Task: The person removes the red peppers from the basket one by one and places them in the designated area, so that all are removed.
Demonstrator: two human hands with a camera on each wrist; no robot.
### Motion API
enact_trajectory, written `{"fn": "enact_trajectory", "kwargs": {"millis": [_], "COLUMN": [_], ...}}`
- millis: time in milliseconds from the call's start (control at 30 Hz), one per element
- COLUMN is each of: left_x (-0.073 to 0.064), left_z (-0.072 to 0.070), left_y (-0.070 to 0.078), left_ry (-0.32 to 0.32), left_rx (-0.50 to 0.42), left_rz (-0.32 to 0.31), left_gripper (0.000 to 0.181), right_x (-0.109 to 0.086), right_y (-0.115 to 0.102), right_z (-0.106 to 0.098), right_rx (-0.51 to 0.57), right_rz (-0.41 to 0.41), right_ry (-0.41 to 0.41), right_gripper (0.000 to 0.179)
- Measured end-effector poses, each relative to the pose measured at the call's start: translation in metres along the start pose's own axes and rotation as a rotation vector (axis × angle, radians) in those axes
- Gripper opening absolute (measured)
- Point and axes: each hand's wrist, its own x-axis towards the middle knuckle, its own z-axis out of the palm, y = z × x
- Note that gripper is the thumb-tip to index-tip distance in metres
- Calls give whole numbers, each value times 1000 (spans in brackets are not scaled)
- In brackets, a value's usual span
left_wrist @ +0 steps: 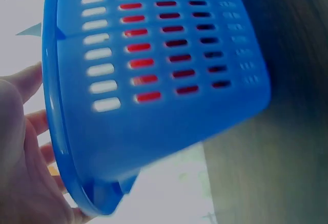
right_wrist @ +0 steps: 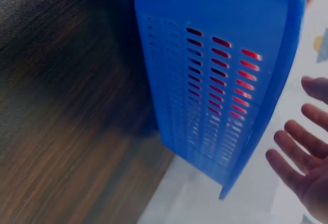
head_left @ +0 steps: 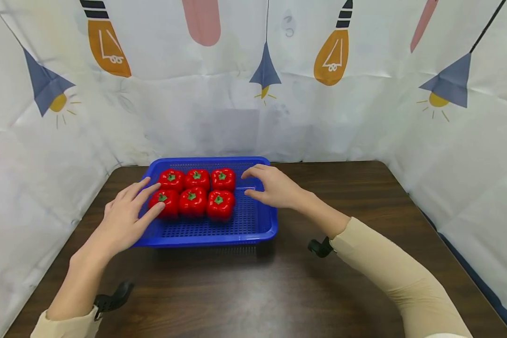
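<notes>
A blue plastic basket (head_left: 207,242) with perforated walls stands toward the back left of the table. Several glossy red bell peppers (head_left: 193,202) with green stems sit in it in two rows, toward its left side. My left hand (head_left: 124,218) is over the basket's left edge, fingers spread, thumb and fingertips by the front-left pepper (head_left: 165,206). Across from it, my right hand (head_left: 274,186) hovers at the right rim, fingers loosely bent, holding nothing. The right wrist view shows its spread fingers (right_wrist: 294,155) beyond the rim. Red shows through the slots in both wrist views.
Dark brown wood table (head_left: 245,291) extends in front of the basket and to its right. A white curtain (head_left: 219,122) printed with lamps and bulbs hangs behind and at both sides. Black straps (head_left: 114,298) are at both wrists.
</notes>
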Motion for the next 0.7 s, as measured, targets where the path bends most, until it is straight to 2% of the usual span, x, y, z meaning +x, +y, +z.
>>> {"fn": "enact_trajectory", "kwargs": {"millis": [200, 400, 533, 700], "left_x": [-14, -31, -38, -42], "left_z": [-4, -5, -5, -5], "left_y": [-13, -26, -32, -36], "left_ry": [-5, -46, -78, -84], "left_rx": [-7, -46, -59, -74], "left_rz": [-20, -27, -34, -25], "left_gripper": [64, 65, 68, 67], "right_x": [17, 31, 37, 41], "right_y": [-7, -16, -18, -19], "right_z": [5, 9, 15, 20], "right_rx": [44, 65, 33, 12], "right_rz": [-43, -80, -80, -72], "right_ry": [-164, -300, -359, -392], "right_gripper": [47, 56, 58, 60]}}
